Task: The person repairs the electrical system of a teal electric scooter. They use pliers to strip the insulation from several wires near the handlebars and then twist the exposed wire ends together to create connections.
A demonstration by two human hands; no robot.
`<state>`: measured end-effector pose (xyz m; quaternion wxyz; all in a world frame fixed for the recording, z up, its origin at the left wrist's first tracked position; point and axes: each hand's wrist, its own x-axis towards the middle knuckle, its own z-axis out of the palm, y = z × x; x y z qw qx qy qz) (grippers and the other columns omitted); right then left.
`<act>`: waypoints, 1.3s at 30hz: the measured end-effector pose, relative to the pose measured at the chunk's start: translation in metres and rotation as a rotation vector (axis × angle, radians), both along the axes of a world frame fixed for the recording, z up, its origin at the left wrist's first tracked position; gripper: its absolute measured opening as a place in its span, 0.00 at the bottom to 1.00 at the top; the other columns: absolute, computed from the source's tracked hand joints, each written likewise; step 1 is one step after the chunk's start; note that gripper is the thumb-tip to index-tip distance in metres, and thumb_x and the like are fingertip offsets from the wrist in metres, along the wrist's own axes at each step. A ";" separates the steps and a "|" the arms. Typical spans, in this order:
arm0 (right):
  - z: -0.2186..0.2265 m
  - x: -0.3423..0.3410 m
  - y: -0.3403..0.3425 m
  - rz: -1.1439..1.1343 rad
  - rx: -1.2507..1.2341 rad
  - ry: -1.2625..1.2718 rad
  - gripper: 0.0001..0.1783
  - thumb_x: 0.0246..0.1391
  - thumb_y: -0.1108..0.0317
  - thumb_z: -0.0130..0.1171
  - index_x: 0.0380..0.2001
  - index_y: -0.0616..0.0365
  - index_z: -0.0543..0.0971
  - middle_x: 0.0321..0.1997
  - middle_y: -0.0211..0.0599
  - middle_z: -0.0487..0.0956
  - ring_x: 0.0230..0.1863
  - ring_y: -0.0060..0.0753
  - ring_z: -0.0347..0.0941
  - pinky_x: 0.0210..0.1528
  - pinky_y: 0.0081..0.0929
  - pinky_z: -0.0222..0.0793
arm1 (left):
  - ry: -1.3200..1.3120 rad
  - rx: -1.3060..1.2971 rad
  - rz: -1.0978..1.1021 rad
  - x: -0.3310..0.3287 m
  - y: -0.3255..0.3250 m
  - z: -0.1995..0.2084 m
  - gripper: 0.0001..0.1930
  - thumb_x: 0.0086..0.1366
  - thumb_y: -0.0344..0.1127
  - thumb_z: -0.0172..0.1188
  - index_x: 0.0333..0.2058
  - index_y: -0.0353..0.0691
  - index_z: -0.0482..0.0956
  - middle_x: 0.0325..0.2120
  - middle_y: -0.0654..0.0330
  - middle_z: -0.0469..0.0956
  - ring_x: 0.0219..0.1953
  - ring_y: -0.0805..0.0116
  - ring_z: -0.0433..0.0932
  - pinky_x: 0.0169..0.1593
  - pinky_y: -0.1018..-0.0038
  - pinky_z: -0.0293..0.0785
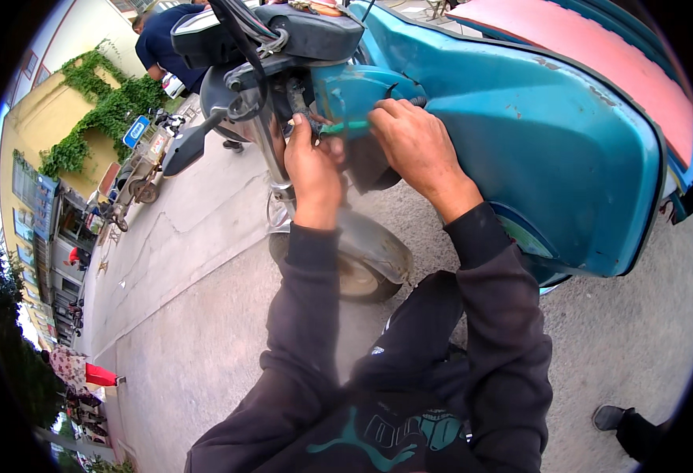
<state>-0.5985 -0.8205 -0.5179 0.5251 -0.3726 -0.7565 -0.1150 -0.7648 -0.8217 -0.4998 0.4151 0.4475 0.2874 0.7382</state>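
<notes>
Teal paint, chipped and rusty in spots, covers the scooter's front panel (551, 150), which fills the upper right of the head view. Both hands work at the steering column just under the handlebar housing (299, 31). The right hand (417, 146) is closed around a green-handled screwdriver (346, 126), whose long axis lies almost level, handle toward the right hand and tip pointing left into the column. The left hand (311, 169) is curled, its fingers pinching a small fitting (303, 102) by the chrome fork tube (271, 142); exactly what it grips cannot be told. The work looks midway: the tool is engaged, nothing has visibly come off. The front wheel (358, 276) rests on the concrete pavement (188, 315) below.
</notes>
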 end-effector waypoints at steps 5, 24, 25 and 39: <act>0.001 -0.002 -0.002 0.031 -0.002 0.043 0.07 0.52 0.72 0.62 0.35 0.59 0.78 0.38 0.37 0.78 0.42 0.45 0.76 0.43 0.40 0.74 | 0.180 -0.106 0.074 -0.010 0.008 0.011 0.12 0.75 0.45 0.50 0.51 0.49 0.66 0.30 0.58 0.76 0.21 0.68 0.71 0.23 0.78 0.62; 0.006 -0.005 -0.004 0.040 0.075 0.069 0.09 0.49 0.72 0.62 0.36 0.59 0.78 0.39 0.38 0.78 0.44 0.44 0.75 0.42 0.40 0.74 | -0.134 -0.088 -0.291 -0.015 0.008 -0.007 0.16 0.74 0.50 0.52 0.42 0.43 0.76 0.33 0.65 0.78 0.28 0.76 0.73 0.28 0.80 0.65; 0.005 -0.003 -0.004 0.036 0.071 0.055 0.09 0.49 0.73 0.62 0.36 0.59 0.78 0.39 0.38 0.78 0.44 0.45 0.75 0.42 0.40 0.74 | -0.079 -0.125 -0.238 -0.011 0.003 -0.004 0.16 0.73 0.50 0.53 0.43 0.43 0.76 0.33 0.66 0.78 0.29 0.76 0.74 0.28 0.80 0.66; 0.011 -0.015 0.008 -0.028 0.013 -0.169 0.08 0.60 0.67 0.58 0.41 0.55 0.73 0.30 0.40 0.77 0.36 0.46 0.71 0.41 0.39 0.61 | 0.122 0.124 0.072 0.005 0.010 -0.001 0.11 0.65 0.32 0.66 0.39 0.29 0.80 0.32 0.59 0.83 0.27 0.79 0.78 0.33 0.84 0.74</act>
